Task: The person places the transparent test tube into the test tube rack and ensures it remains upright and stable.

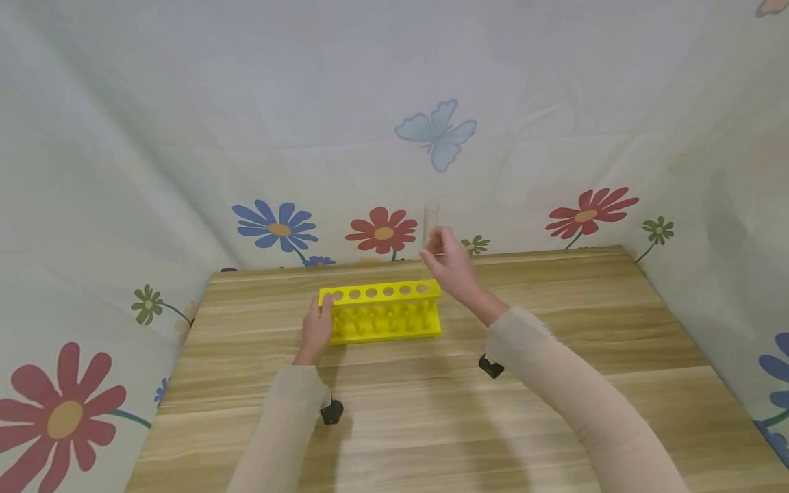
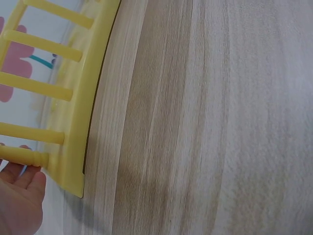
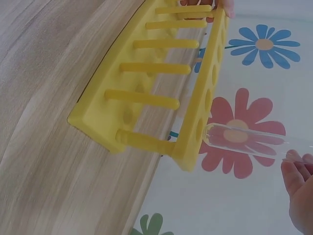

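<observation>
Pale sleeves (image 1: 573, 376) lie nearest us, in front of the yellow rack (image 1: 382, 336). We find the left hand (image 1: 317, 332) gripping the rack's left end, the right hand (image 1: 455, 266) pinching a clear tube (image 1: 431, 216) over the rack's right-end hole (image 1: 422, 289); contact there we cannot confirm. We judge the step to be alignment; the next move likely calls for straight, gentle lowering. We note smooth rounded pegs (image 3: 156, 68), a slender round-bottomed tube, and wood-grain tabletop (image 1: 394, 424) beneath the rack.
</observation>
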The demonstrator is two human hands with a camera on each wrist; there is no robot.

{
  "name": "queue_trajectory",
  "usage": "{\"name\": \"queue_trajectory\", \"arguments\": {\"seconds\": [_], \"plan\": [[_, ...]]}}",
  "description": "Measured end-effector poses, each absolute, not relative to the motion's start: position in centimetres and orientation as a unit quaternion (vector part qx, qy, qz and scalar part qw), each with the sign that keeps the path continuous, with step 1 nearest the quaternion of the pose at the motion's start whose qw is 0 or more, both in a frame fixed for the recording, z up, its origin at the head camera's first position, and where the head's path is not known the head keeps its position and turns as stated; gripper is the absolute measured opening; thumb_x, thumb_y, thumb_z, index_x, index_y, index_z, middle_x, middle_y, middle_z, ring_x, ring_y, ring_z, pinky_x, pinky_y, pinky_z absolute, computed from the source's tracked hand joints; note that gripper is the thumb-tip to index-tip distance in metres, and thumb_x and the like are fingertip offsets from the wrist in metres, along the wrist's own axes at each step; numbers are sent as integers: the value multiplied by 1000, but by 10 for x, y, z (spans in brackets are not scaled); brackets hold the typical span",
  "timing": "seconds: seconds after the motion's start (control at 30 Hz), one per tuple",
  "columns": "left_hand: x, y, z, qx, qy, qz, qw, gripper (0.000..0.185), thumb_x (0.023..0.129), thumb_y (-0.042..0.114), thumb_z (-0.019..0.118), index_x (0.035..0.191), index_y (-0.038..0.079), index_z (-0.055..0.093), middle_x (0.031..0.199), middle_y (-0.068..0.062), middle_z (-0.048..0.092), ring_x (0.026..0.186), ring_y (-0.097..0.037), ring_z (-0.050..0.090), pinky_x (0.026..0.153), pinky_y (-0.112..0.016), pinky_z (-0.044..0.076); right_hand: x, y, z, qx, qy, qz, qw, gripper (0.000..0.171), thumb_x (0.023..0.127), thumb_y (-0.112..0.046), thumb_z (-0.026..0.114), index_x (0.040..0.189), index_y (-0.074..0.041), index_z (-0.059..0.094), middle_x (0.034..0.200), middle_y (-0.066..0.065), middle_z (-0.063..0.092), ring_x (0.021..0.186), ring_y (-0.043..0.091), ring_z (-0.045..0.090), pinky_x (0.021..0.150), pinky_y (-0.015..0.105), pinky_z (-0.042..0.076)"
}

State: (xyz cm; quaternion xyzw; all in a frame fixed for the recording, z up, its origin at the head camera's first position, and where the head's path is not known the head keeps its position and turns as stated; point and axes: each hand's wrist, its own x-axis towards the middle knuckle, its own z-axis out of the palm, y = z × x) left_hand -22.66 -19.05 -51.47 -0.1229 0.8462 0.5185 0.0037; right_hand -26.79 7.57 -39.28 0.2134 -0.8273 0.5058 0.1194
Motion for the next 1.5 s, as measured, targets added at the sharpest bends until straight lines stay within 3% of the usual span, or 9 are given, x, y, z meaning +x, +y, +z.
{"name": "queue_trajectory", "arguments": {"seconds": [0.5,0.8,1.03,1.33,1.5], "plan": [[-228,-190,-518,-120,846,519,-15,64,91,55,21,129,5,33,133,-19,39,125,-33,34,103,-47,29,-270,68,-395,206,-832,500,123,25,85,-3,55,105,1,41,85,13,55,81,23,58,73,28,53],[-227,-190,-517,-124,846,518,-8,67,90,57,20,131,6,31,134,-19,38,125,-33,34,103,-47,29,-271,66,-399,203,-834,498,122,25,85,-5,56,104,0,42,84,11,54,79,21,56,72,26,53],[-229,-190,-519,-128,843,523,-13,63,90,56,21,125,6,36,123,-18,45,110,-28,41,98,-46,34,-271,65,-407,196,-845,481,125,24,85,-8,56,104,-2,42,83,9,54,77,19,54,72,27,53],[-229,-189,-518,-132,842,523,-12,61,90,56,21,121,6,37,117,-18,46,105,-28,41,94,-45,36,-269,63,-413,196,-843,485,130,23,84,-4,56,103,1,42,82,11,54,77,21,55,71,29,53],[-229,-189,-517,-133,841,524,-14,60,91,55,21,124,7,36,123,-18,45,113,-29,41,98,-46,34,-268,62,-415,192,-846,482,126,23,84,-4,56,102,1,43,81,11,54,78,21,57,72,27,53]]}}
